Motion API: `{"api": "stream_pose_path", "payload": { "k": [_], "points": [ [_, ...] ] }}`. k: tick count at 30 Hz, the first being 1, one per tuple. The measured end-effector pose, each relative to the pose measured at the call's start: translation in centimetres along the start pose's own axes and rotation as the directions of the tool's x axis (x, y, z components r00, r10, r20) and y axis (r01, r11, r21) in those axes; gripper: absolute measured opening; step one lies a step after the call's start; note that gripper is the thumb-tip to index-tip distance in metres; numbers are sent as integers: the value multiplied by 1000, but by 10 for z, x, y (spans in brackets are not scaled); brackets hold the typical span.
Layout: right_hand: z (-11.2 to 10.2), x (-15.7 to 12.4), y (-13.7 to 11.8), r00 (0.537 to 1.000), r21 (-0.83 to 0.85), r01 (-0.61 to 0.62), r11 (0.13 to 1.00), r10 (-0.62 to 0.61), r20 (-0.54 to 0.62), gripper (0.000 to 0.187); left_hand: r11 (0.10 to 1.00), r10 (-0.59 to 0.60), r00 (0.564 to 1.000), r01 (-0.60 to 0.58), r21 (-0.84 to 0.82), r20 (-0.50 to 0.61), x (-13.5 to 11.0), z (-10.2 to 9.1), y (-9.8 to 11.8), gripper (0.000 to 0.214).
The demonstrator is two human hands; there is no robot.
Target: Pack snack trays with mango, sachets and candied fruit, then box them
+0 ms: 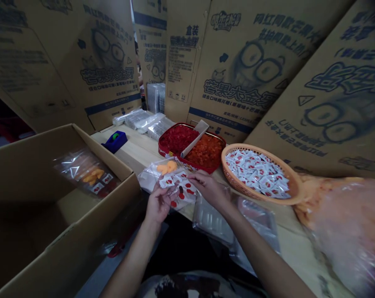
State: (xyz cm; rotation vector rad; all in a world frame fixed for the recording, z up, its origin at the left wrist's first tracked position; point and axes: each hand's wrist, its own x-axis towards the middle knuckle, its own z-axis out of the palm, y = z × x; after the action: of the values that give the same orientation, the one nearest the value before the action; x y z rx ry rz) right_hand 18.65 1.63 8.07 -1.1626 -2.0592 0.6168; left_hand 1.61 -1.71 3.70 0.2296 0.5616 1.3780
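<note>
My left hand (pixel 158 203) and my right hand (pixel 207 187) both grip a clear plastic pack (pixel 175 182) above the table edge. The pack holds orange candy pieces, small white sachets and red bits. My left hand holds it from below with fingers curled. My right hand pinches its right edge. A filled clear pack (pixel 88 171) hangs in the air, blurred, over the open cardboard box (pixel 66 231) at the left. Just beyond my hands stands a red tray (pixel 162 145) of red and orange candy.
An orange basket (pixel 294 194) of white sachets sits at the right, beside a big bag (pixel 345 231) of orange pieces. Empty clear trays (pixel 218 223) lie under my right wrist. A blue tape dispenser (pixel 115 140) and stacked clear packs (pixel 143 120) sit further back. Printed cartons wall the table.
</note>
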Motion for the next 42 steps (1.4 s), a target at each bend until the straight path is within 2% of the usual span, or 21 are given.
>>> {"api": "stream_pose_path", "payload": {
  "k": [2,6,8,11,13,14,16,17,20,23,26,28,35,39,42],
  "points": [
    [1,-12,-6,1000,-67,5,998,-4,19,17,1000,-19,1000,19,-3,18,-2,-1,-3,64],
    [6,-17,-21,983,-149,150,977,-131,126,16,1000,-20,999,20,15,47,-6,-3,-3,64],
    [5,-5,-20,986,-117,162,980,-156,63,17,1000,-17,999,16,22,35,-7,-4,0,64],
    [-4,34,-5,990,-134,88,987,-101,-96,16,1000,-1,1000,1,22,-9,-6,-9,7,67],
    [-12,73,10,993,-270,-8,963,-24,-116,17,1000,12,999,-11,22,-33,-3,-13,11,68],
    [-16,94,18,996,-373,-61,926,31,-85,18,1000,14,999,-13,22,-38,-1,-14,13,68],
    [-18,135,33,985,-588,-140,796,173,0,20,1000,5,999,-4,19,-39,4,-15,15,69],
    [-17,154,40,973,-638,-163,753,230,24,20,1000,0,999,1,14,-39,6,-16,16,70],
    [-3,197,65,929,-700,-214,681,364,71,20,1000,-19,999,20,8,-42,12,-16,17,70],
    [15,220,90,874,-730,-245,638,471,119,20,999,-37,998,38,16,-50,18,-17,17,71],
    [26,229,107,838,-731,-259,632,524,156,20,998,-58,997,59,23,-52,23,-21,15,70],
    [28,230,114,836,-721,-266,640,525,157,21,997,-73,996,74,29,-52,26,-23,14,69],
    [9,212,113,882,-618,-324,716,465,77,17,996,-86,994,88,24,-62,26,-24,10,67],
    [0,201,104,920,-501,-355,789,391,-35,19,995,-101,994,102,8,-51,18,-21,7,67],
    [-5,195,100,925,-406,-379,832,360,-126,16,994,-110,994,110,3,-22,12,-20,6,68]
  ]
}}
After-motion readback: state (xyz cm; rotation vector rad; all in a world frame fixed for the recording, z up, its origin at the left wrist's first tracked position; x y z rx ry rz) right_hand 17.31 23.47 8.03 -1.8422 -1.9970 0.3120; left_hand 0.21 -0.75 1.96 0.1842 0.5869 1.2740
